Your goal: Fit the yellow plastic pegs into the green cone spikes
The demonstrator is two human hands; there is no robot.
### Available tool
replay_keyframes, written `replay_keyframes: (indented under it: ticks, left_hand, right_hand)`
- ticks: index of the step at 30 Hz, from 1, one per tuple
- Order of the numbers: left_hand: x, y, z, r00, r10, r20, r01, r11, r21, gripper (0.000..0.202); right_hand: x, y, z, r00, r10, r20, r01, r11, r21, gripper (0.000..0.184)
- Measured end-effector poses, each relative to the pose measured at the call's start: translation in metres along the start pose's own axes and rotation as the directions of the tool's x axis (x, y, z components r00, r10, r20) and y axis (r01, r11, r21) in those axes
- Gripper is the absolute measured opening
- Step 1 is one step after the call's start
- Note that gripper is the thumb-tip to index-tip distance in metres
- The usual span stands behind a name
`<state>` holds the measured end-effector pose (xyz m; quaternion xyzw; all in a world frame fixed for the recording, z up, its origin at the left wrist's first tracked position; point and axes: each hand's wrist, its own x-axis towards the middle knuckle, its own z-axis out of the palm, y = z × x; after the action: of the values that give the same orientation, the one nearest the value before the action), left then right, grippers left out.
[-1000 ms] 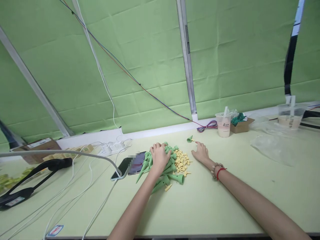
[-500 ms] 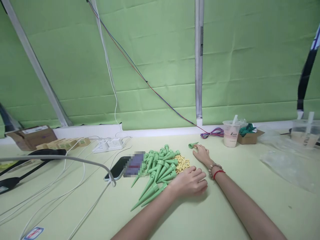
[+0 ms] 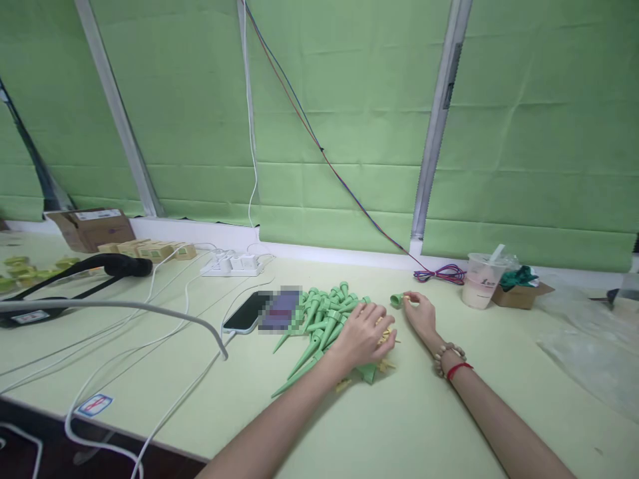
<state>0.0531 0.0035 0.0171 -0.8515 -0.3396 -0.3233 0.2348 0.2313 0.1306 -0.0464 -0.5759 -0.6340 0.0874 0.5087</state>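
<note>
A heap of green plastic plant-watering spikes (image 3: 327, 319), hollow cones with capped tops, lies in front of me. My left hand (image 3: 364, 332) rests over its right side with fingers bent and apart, above small yellow plastic pieces (image 3: 386, 366) that it partly covers. Below that palm a wide green end (image 3: 368, 374) shows. Farther right, my right hand (image 3: 420, 314) has thumb and forefinger pinched at the narrow side of a single green spike (image 3: 396, 301), whose hollow end faces left. The fingers hide its tip.
Left of the heap are a phone (image 3: 248, 313) on a cable and a blurred-out flat item (image 3: 279, 309). A power strip (image 3: 232, 265), white cables and black glasses (image 3: 120, 266) lie farther left. At right stand a drink cup (image 3: 482, 283), a small carton (image 3: 519, 295) and plastic bags (image 3: 584, 359).
My left hand has moved up and back onto the yellow pieces, some of which now lie scattered nearer me. My right fingers have closed at the lone spike. The view has turned left.
</note>
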Motion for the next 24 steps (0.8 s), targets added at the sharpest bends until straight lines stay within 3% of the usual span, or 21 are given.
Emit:
replay_keyframes:
  ticks: [2,5,8,10,14,17,20,24]
  left_hand:
    - [0.001,-0.001,-0.002,0.981,-0.176,-0.078,0.170,0.982,-0.083,0.025]
    - [0.002,0.002,-0.002,0.886,-0.442,-0.141,0.394,0.877,-0.275,0.037]
    - [0.003,0.010,0.000,0.779,-0.619,-0.101,0.503,0.713,-0.489,0.051]
    - [0.005,0.015,0.000,0.729,-0.685,-0.008,0.527,0.568,-0.632,0.056]
    - [0.010,0.021,-0.002,0.693,-0.650,0.311,0.528,0.164,-0.833,0.048]
    - [0.013,0.024,-0.003,0.679,-0.553,0.483,0.492,-0.146,-0.858,0.050]
    - [0.013,0.025,-0.002,0.653,-0.526,0.545,0.447,-0.313,-0.838,0.053]
    - [0.012,0.024,0.001,0.632,-0.496,0.595,0.401,-0.448,-0.799,0.050]
  right_hand:
    - [-0.007,-0.010,-0.004,0.995,0.003,-0.103,0.015,0.984,0.178,0.038]
    - [-0.013,-0.030,-0.012,0.993,0.060,-0.104,-0.016,0.925,0.381,0.043]
    - [-0.010,-0.058,-0.022,0.994,0.114,0.002,-0.098,0.844,0.527,0.045]
    - [-0.005,-0.080,-0.033,0.995,0.082,0.058,-0.100,0.800,0.591,0.044]
    - [0.003,-0.119,-0.060,0.979,-0.126,0.163,0.004,0.801,0.599,0.040]
    - [0.005,-0.133,-0.077,0.927,-0.317,0.202,0.181,0.848,0.498,0.033]
    - [0.009,-0.134,-0.086,0.916,-0.345,0.205,0.229,0.869,0.438,0.033]
    - [0.015,-0.129,-0.092,0.891,-0.362,0.275,0.223,0.875,0.429,0.031]
